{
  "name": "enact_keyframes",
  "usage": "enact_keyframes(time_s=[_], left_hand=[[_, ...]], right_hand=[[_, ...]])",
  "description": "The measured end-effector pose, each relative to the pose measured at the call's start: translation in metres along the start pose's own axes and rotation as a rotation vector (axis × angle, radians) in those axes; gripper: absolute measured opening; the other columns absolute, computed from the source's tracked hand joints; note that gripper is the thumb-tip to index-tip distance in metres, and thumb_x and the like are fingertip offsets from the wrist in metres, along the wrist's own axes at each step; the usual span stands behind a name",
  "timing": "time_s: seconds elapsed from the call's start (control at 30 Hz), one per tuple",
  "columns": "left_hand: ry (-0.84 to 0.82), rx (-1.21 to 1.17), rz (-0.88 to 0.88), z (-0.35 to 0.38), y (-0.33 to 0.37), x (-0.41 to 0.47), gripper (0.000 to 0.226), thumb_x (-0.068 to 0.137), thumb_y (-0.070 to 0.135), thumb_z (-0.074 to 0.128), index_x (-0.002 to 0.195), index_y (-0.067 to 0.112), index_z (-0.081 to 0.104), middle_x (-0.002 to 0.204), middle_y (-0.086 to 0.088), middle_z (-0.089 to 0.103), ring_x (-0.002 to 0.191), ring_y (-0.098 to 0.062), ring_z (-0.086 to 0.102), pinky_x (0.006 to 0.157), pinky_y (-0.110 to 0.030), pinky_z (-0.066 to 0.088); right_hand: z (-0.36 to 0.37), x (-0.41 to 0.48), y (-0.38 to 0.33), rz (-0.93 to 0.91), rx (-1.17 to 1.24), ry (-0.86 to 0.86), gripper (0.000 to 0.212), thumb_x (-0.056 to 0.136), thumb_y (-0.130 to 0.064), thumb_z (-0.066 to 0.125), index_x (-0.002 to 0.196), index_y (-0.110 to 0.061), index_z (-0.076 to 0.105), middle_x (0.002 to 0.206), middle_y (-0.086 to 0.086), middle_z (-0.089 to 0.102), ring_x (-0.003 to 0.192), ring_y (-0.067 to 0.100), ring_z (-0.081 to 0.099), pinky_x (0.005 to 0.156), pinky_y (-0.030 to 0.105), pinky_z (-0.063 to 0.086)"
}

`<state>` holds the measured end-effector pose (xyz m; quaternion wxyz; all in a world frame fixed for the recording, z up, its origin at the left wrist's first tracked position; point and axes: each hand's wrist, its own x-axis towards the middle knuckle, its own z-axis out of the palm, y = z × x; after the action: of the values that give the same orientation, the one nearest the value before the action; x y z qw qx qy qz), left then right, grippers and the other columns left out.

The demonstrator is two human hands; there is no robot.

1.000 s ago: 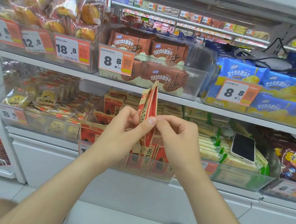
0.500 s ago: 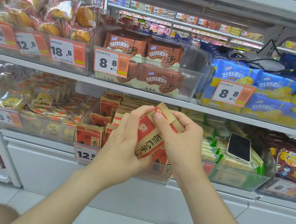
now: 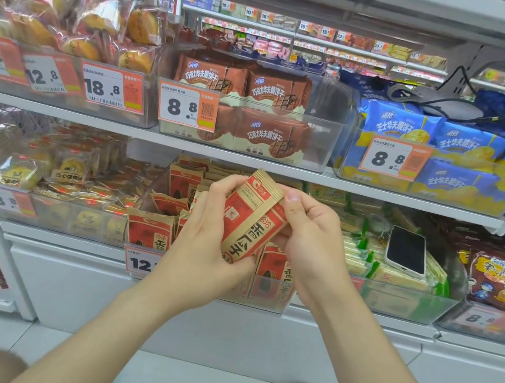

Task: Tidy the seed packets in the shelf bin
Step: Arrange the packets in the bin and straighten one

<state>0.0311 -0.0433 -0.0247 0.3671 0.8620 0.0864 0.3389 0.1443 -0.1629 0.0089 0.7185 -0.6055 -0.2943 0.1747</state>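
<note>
A red and tan seed packet (image 3: 249, 215) is tilted to the right in front of the clear shelf bin (image 3: 146, 269). My left hand (image 3: 204, 236) grips its left edge and lower end. My right hand (image 3: 310, 237) pinches its upper right corner, thumb on top. More seed packets (image 3: 147, 232) of the same kind stand in the bin on the lower shelf, some upright at the front left, others leaning further back. My hands hide the middle of the bin.
A phone (image 3: 407, 250) lies on green and yellow packets in the bin to the right. Yellow cake packs (image 3: 66, 168) fill the bin to the left. The upper shelf (image 3: 313, 176) with wafer bins hangs just above the packet.
The packet went from upright and edge-on to tilted with its face toward me. Both hands shifted slightly lower and kept hold of it.
</note>
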Motion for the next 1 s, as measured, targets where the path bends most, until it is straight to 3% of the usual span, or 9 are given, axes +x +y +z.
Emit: enact_keyframes(time_s=[0.13, 0.23, 0.33, 0.43, 0.5, 0.6, 0.77, 1.0], left_hand=[[-0.006, 0.004, -0.067, 0.0, -0.002, 0.003, 0.099, 0.076, 0.035, 0.095, 0.152, 0.048, 0.032, 0.136, 0.022, 0.048, 0.129, -0.006, 0.052, 0.104, -0.038, 0.055], [-0.022, -0.016, -0.188, -0.002, -0.003, 0.006, 0.091, 0.069, 0.054, 0.097, 0.141, 0.049, 0.042, 0.127, 0.024, 0.057, 0.119, -0.001, 0.058, 0.1, -0.037, 0.057], [0.043, -0.161, -0.307, -0.004, 0.0, 0.008, 0.075, 0.077, 0.049, 0.094, 0.137, 0.04, 0.05, 0.12, 0.021, 0.068, 0.105, 0.004, 0.069, 0.087, -0.03, 0.061], [0.134, -0.344, -0.404, -0.007, 0.002, 0.012, 0.048, 0.097, 0.04, 0.077, 0.139, 0.033, 0.054, 0.123, 0.015, 0.072, 0.105, -0.002, 0.074, 0.07, -0.03, 0.064], [0.17, -0.507, -0.461, -0.008, 0.002, 0.015, 0.032, 0.107, 0.031, 0.065, 0.138, 0.029, 0.058, 0.124, 0.009, 0.076, 0.109, -0.011, 0.076, 0.078, -0.036, 0.067], [0.156, -0.716, -0.541, -0.013, 0.005, 0.017, 0.022, 0.113, 0.023, 0.054, 0.133, 0.023, 0.064, 0.117, 0.0, 0.081, 0.108, -0.022, 0.079, 0.095, -0.051, 0.062], [0.043, -0.793, -0.556, -0.021, 0.007, 0.017, 0.027, 0.111, 0.024, 0.056, 0.134, 0.017, 0.068, 0.116, -0.007, 0.082, 0.108, -0.028, 0.079, 0.092, -0.048, 0.061], [0.104, -0.826, -0.544, -0.02, 0.007, 0.017, 0.031, 0.108, 0.024, 0.062, 0.139, 0.022, 0.06, 0.114, -0.005, 0.082, 0.104, -0.025, 0.081, 0.09, -0.051, 0.063]], right_hand=[[-0.003, 0.003, 0.003, 0.002, 0.0, 0.013, 0.038, 0.117, -0.026, 0.039, 0.125, -0.018, 0.075, 0.109, 0.009, 0.081, 0.107, 0.03, 0.078, 0.095, 0.054, 0.063], [-0.003, 0.004, 0.002, 0.027, 0.074, 0.043, 0.036, 0.117, -0.03, 0.038, 0.129, -0.018, 0.07, 0.11, 0.007, 0.082, 0.107, 0.025, 0.078, 0.096, 0.049, 0.062], [-0.002, 0.003, -0.002, 0.078, 0.144, -0.012, 0.037, 0.117, -0.032, 0.039, 0.125, -0.013, 0.07, 0.111, 0.009, 0.082, 0.107, 0.025, 0.079, 0.096, 0.044, 0.062], [-0.003, 0.0, -0.005, 0.195, -0.029, -0.11, 0.027, 0.112, -0.029, 0.054, 0.119, -0.014, 0.075, 0.105, 0.008, 0.083, 0.098, 0.025, 0.081, 0.093, 0.043, 0.063], [-0.004, -0.003, -0.002, 0.238, -0.183, -0.182, 0.022, 0.107, -0.029, 0.066, 0.118, -0.014, 0.077, 0.099, 0.004, 0.083, 0.087, 0.022, 0.082, 0.082, 0.041, 0.066], [-0.003, -0.005, 0.001, 0.225, -0.218, -0.169, 0.023, 0.104, -0.028, 0.07, 0.12, -0.011, 0.076, 0.094, 0.004, 0.083, 0.082, 0.024, 0.082, 0.07, 0.035, 0.067], [-0.004, -0.005, 0.0, 0.184, -0.129, -0.093, 0.018, 0.104, -0.017, 0.068, 0.115, -0.006, 0.077, 0.091, 0.008, 0.083, 0.082, 0.024, 0.082, 0.061, 0.027, 0.065], [-0.001, -0.006, -0.004, 0.134, -0.168, -0.063, 0.014, 0.102, -0.02, 0.072, 0.111, -0.011, 0.078, 0.086, 0.005, 0.083, 0.073, 0.021, 0.08, 0.058, 0.027, 0.064]])
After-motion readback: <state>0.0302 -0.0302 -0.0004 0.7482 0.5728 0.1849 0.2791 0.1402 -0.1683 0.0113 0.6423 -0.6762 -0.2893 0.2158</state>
